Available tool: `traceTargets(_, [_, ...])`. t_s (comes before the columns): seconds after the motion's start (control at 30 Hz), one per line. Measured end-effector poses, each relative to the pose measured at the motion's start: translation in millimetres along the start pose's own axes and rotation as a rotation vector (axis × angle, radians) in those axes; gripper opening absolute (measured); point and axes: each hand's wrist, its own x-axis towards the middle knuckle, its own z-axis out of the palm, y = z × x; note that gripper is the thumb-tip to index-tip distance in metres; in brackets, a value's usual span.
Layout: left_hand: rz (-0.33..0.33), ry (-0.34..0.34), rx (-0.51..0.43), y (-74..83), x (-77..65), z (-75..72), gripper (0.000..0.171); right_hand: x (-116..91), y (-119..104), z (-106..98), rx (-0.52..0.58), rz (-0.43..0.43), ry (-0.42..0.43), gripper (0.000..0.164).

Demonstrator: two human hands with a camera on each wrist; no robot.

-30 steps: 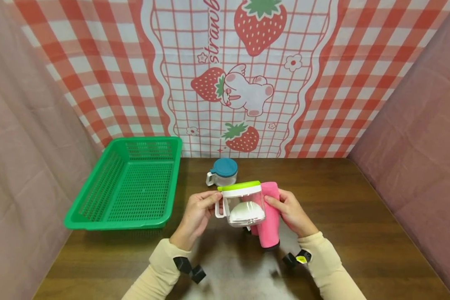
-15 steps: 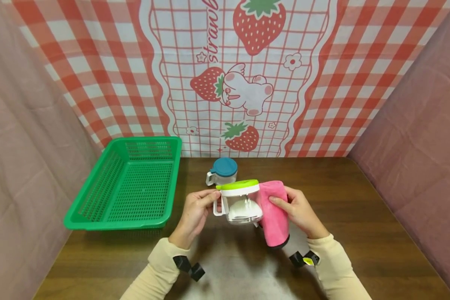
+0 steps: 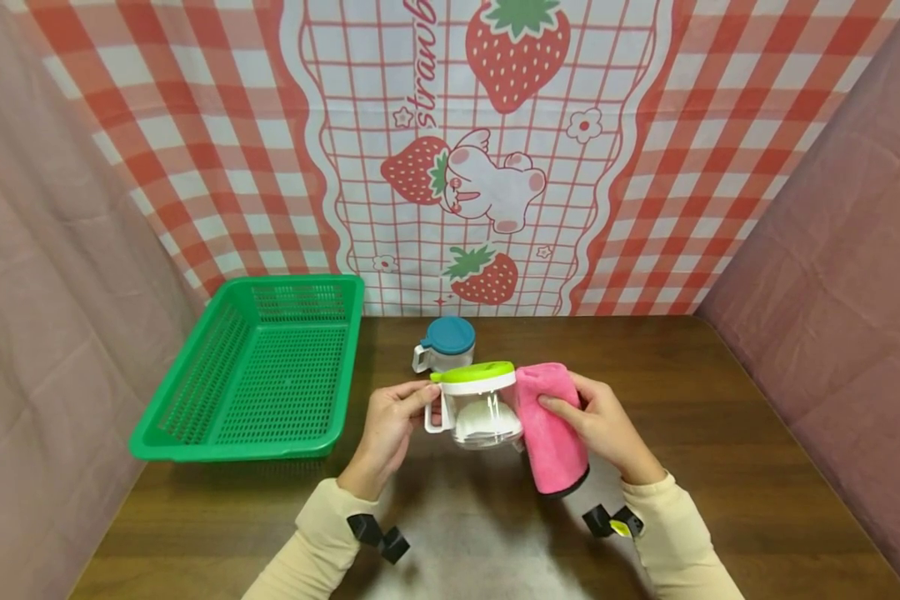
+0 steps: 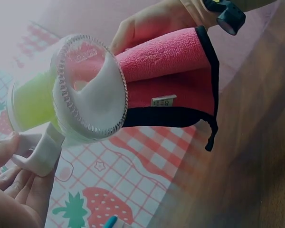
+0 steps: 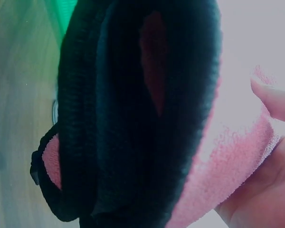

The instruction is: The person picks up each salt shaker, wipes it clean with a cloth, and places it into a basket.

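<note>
In the head view my left hand [image 3: 390, 425] pinches the white handle of a clear seasoning jar [image 3: 482, 417] with a lime-green lid. White powder lies heaped to one side inside the jar, which is held above the table. My right hand [image 3: 598, 421] grips a folded pink cloth [image 3: 551, 429] with a black edge, beside the jar's right wall. From the left wrist view, the jar's ribbed bottom [image 4: 92, 90] shows, with the cloth [image 4: 166, 57] right behind it. The cloth's dark hem [image 5: 133, 114] covers most of the right wrist view.
Behind the held jar stands a second jar [image 3: 450, 337] with a blue lid and white handle. A green perforated basket [image 3: 337, 417] sits at the left of the brown wooden table [image 3: 720, 450]. A strawberry-patterned cloth backdrop [image 3: 495, 167] rises at the table's back edge.
My right hand and the pink cloth have moved right, from overlapping behind the jar to beside its right wall. The jar has shifted slightly left in my left hand.
</note>
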Motion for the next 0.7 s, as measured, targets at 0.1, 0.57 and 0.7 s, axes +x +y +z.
traceTargets(0.1, [0.006,0.009,0.016,-0.4,0.3,0.5,0.026,-0.3,-2.1,0.0,-0.010,0.004,0.002,0.022])
traceTargets(0.57, [-0.016,0.073,0.050,-4.8,1.4,2.1,0.029,-1.4,-1.7,1.7,-0.058,0.008,-0.001,0.019])
traceTargets(0.7, [-0.019,0.088,0.058,-6.6,1.4,2.7,0.029,-1.5,-1.7,2.6,-0.061,0.006,-0.003,0.019])
